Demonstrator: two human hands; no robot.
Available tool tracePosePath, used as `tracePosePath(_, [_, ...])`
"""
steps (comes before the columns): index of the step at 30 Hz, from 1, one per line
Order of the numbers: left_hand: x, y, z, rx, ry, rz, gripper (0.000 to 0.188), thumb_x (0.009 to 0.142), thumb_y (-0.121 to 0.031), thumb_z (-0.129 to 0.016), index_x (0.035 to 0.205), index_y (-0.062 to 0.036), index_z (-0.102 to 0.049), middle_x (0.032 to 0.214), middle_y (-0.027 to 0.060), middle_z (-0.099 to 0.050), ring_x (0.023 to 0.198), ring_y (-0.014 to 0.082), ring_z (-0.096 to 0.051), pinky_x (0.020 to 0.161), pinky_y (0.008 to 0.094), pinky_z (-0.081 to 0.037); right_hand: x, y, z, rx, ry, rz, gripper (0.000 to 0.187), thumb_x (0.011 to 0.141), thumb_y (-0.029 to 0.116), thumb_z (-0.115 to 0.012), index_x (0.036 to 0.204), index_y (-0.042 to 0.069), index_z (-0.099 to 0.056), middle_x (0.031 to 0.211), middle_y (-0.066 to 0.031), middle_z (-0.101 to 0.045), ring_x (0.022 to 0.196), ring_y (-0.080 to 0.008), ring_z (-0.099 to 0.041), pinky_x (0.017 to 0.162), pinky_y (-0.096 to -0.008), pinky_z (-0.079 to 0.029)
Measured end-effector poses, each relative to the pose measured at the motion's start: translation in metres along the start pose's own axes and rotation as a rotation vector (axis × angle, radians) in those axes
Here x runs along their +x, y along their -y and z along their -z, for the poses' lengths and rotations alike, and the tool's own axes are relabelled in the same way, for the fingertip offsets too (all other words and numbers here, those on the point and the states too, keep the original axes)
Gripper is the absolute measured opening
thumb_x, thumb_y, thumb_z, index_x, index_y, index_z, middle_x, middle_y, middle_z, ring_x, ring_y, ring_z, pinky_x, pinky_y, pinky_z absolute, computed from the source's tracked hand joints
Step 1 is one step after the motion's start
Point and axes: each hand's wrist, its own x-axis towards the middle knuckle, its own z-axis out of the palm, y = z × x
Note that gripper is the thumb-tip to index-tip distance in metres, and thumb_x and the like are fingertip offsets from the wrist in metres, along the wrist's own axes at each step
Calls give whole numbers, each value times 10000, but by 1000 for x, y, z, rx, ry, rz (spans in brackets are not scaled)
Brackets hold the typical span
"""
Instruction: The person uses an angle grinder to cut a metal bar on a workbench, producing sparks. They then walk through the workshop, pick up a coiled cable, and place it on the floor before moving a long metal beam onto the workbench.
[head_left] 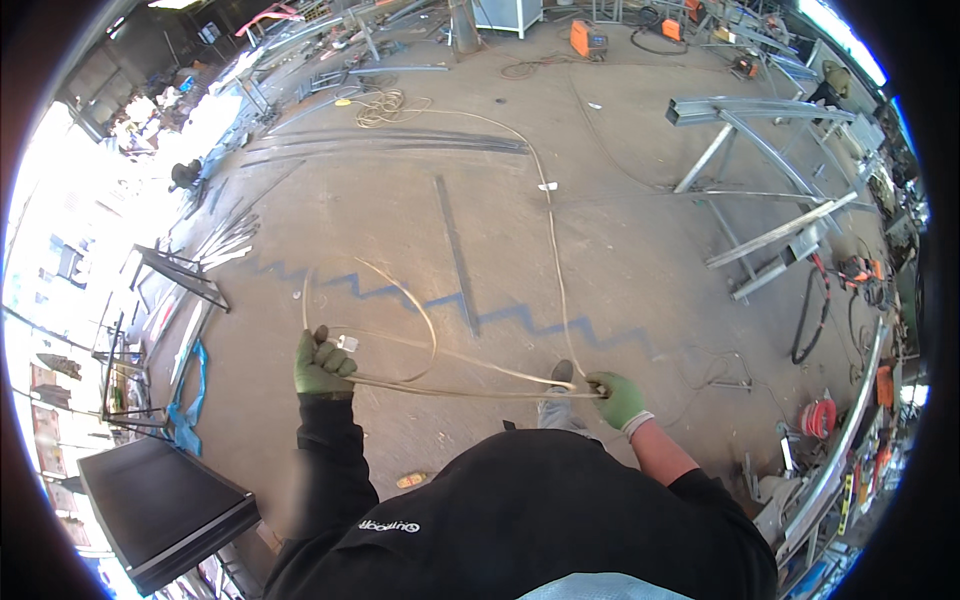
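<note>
Both my hands wear green gloves and grip a pale yellowish cable or thin hose (470, 392); which of the two, I cannot tell. My left hand (322, 364) is closed around gathered strands at the left, in front of my black sleeve. A loose loop rises beyond it and hangs over the floor. My right hand (617, 400) is closed on the same line at the right. Several strands stretch roughly level between the hands. From the right hand the line runs away across the floor to a tangled coil (385, 108) at the far left of centre. My shoe (563, 371) shows below the strands.
Metal bars (390, 142) lie on the floor ahead, near a blue zigzag mark (510, 313). Galvanised beams rest on a stand (705, 158) at right. Orange machines (588, 40) stand far off. A black box-like table (165, 505) is at near left, a red reel (818, 418) at near right.
</note>
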Motion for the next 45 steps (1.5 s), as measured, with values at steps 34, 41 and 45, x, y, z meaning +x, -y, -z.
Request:
tracePosePath(34, [436,375,-339,1708,1277,-489,492,878,-294,-663,1273,-10,-594,1166,219,-667,1064,393,-631,903,482,-511,503,-82,174,1789,-443,-654,111,975,189,-623,948,81,-619,857,-100,-644,910,-338,-651,844,-516,-538])
tracePosePath(41, [457,388,-478,1217,1600,84,252,933,-118,-640,1145,12,-680,1103,164,-714,1039,279,-687,933,371,-533,545,-110,328,1913,-1093,-519,210,1055,245,-456,945,120,-585,825,-32,-621,912,-231,-606,980,-513,-486])
tracePosePath(45, [440,424,-548,950,1724,718,262,951,-89,-596,1183,8,-671,1094,125,-720,1055,203,-679,951,338,-526,569,-119,388,1969,-1274,-501,212,1067,239,-440,970,98,-565,834,-45,-625,832,-232,-615,959,-530,-499])
